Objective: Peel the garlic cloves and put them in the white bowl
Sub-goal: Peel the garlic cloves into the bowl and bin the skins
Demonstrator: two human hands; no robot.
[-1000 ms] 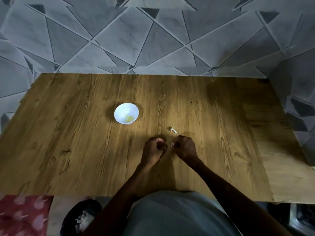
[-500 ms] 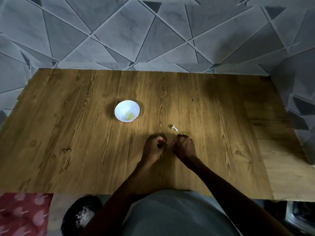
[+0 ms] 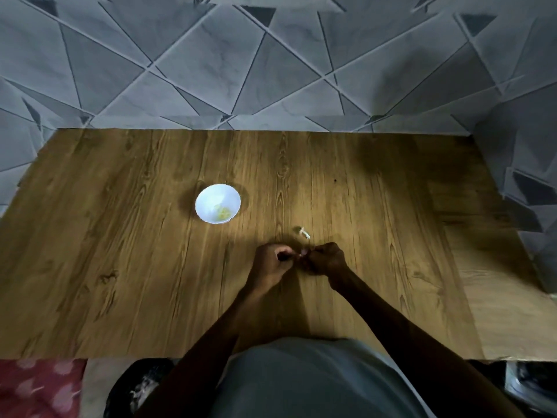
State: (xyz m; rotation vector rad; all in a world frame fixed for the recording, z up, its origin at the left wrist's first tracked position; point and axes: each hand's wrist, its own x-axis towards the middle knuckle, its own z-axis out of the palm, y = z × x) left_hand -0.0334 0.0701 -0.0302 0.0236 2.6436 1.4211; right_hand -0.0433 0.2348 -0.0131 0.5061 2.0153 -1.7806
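Observation:
A small white bowl stands on the wooden table, with pale yellow peeled garlic in its bottom. My left hand and my right hand meet just above the table, right of and nearer than the bowl. Both have curled fingers and pinch a small pale garlic clove between them; only a sliver of it shows. A white scrap of garlic skin lies on the table just beyond my fingers.
A grey tiled wall rises behind and to the right of the table. Below the near edge lie a red patterned cloth and a dark round object. A lighter wood strip runs along the right.
My hands stay together at the clove with only small finger movements. The camera has shifted slightly; the bowl and the skin scrap have not moved.

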